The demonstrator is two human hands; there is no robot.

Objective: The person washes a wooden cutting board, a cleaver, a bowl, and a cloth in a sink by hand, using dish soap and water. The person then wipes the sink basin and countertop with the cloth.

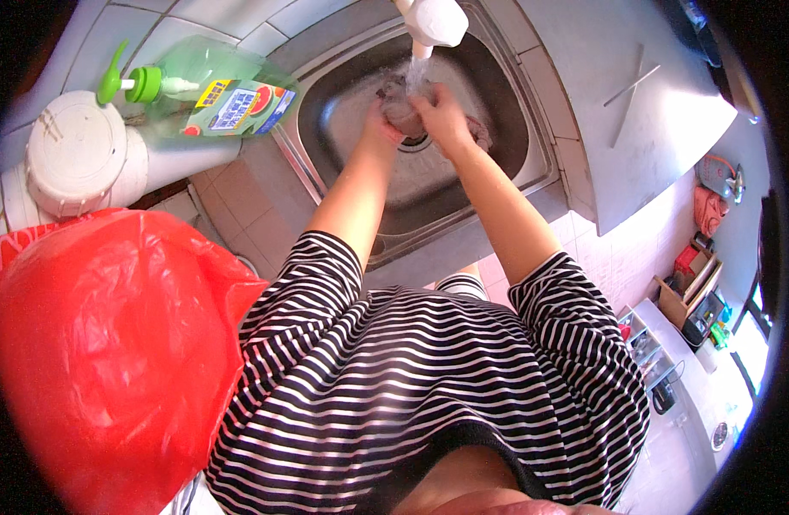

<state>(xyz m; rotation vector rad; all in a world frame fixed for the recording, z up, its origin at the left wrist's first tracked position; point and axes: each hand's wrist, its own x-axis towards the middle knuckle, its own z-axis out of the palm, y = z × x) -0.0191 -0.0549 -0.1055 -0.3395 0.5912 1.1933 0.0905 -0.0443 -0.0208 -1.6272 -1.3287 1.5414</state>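
Water runs from a white tap (pixel 433 26) into a stainless steel sink (pixel 343 122). Under the stream, my left hand (pixel 386 123) and my right hand (pixel 442 117) hold a wet, brownish-grey thing (pixel 402 116) between them, just above the drain (pixel 415 143). It may be a cloth; its kind is not clear. The left hand grips it from the left and below, the right hand from the right with bent fingers. Another crumpled piece (pixel 479 134) lies in the sink to the right of my right wrist; whether the two are joined cannot be told.
A green pump bottle of dish soap (pixel 220 103) and a white lidded container (pixel 76 151) stand left of the sink. A large red plastic bag (pixel 117 347) bulges at my left side. A grey panel (pixel 626 96) borders the sink's right. Boxes (pixel 690 283) sit on a counter farther right.
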